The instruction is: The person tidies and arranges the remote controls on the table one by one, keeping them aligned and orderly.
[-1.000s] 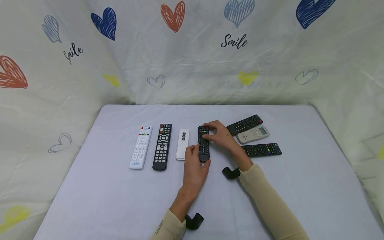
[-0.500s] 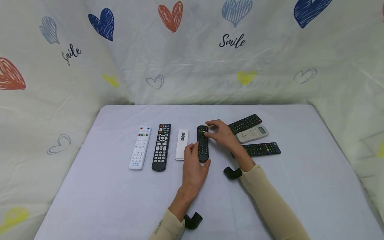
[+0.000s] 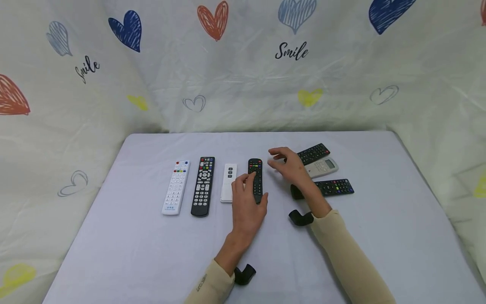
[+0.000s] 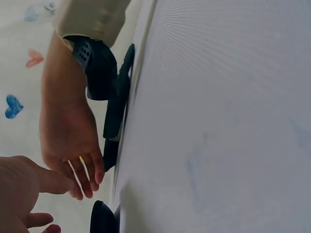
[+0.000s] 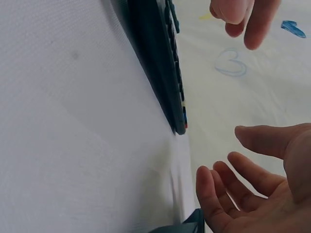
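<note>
In the head view my left hand [image 3: 247, 207] is over the lower part of a slim black remote control [image 3: 258, 169], hiding some of it. Seen from the right wrist, the fingers of that left hand [image 5: 243, 19] are loose and raised off the black remote [image 5: 155, 63]. To the right of this remote, my right hand [image 3: 294, 166] hovers with thumb and fingers spread, holding nothing. Behind it lie a black remote [image 3: 314, 153] and a grey remote with a small display [image 3: 322, 167], both partly hidden. Another black remote [image 3: 337, 187] passes behind the right wrist.
Left of the hands stand a white remote with coloured buttons [image 3: 176, 190], a long black remote [image 3: 203, 188] and a short white remote [image 3: 228, 185], roughly side by side. All rest on a table with a white cloth [image 3: 133, 249]. A heart-printed curtain [image 3: 243, 76] rises behind.
My right hand has let go of the slim black remote's upper end and moved right, away from it. My left hand has lifted slightly and covers more of the remote.
</note>
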`<action>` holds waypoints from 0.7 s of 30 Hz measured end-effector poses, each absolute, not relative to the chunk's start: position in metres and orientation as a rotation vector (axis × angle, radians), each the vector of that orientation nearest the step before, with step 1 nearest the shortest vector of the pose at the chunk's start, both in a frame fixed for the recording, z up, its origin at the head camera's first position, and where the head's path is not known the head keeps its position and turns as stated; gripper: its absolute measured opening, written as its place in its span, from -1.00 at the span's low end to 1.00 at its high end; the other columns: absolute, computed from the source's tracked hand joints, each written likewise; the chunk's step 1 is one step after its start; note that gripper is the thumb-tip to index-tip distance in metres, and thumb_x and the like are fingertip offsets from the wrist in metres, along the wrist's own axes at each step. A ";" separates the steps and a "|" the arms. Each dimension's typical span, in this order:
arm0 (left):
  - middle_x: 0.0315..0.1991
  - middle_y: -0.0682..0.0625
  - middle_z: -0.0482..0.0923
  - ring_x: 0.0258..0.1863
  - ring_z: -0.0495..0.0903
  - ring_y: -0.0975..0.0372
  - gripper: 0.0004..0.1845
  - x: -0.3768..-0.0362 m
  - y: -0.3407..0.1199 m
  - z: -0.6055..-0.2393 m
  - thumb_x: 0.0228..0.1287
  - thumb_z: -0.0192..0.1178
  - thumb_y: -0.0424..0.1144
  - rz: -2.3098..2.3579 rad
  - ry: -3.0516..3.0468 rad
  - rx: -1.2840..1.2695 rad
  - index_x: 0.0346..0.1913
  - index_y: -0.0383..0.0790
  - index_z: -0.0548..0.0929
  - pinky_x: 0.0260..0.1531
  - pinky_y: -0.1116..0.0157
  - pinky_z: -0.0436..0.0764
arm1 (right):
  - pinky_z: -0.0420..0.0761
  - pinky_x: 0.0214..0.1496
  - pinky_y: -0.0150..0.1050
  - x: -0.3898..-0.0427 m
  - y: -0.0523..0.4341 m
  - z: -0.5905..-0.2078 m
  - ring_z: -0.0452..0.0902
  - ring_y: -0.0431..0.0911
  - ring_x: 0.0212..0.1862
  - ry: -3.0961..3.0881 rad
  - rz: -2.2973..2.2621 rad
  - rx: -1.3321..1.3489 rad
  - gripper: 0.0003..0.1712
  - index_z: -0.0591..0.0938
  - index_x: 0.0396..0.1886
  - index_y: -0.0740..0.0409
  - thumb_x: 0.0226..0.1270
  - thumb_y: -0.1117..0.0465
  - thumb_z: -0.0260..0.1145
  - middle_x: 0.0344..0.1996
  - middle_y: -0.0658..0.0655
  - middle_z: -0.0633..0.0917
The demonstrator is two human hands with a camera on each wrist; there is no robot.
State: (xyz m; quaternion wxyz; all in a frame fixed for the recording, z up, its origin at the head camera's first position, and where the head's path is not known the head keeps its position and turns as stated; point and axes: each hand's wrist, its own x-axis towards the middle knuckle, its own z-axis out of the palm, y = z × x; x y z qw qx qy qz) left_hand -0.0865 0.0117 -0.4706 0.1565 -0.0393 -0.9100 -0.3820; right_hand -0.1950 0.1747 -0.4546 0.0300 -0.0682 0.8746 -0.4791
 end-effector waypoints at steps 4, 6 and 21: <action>0.26 -0.14 0.45 0.23 0.44 0.07 -0.29 -0.091 0.018 -0.470 0.22 0.50 -0.30 -1.079 -2.572 -0.162 0.42 -0.25 0.49 0.18 0.16 0.63 | 0.55 0.33 0.16 -0.193 0.180 -0.452 0.57 0.20 0.29 2.718 -1.542 -0.190 -0.51 0.58 0.34 0.22 0.48 0.21 0.37 0.28 0.30 0.63; 0.26 -0.14 0.45 0.24 0.44 0.06 -0.31 -0.092 0.021 -0.470 0.22 0.49 -0.32 -1.081 -2.567 -0.184 0.40 -0.26 0.50 0.19 0.16 0.63 | 0.57 0.31 0.14 -0.192 0.183 -0.451 0.58 0.20 0.28 2.733 -1.562 -0.189 -0.51 0.58 0.34 0.22 0.48 0.22 0.36 0.27 0.31 0.63; 0.27 -0.12 0.44 0.25 0.44 0.10 -0.42 -0.105 0.043 -0.468 0.34 0.38 -0.35 -1.122 -2.614 -0.266 0.39 -0.24 0.50 0.25 0.20 0.61 | 0.56 0.13 -0.16 -0.189 0.208 -0.448 0.58 0.20 0.20 2.851 -1.652 -0.069 -0.58 0.61 0.28 0.26 0.50 0.24 0.33 0.22 0.32 0.65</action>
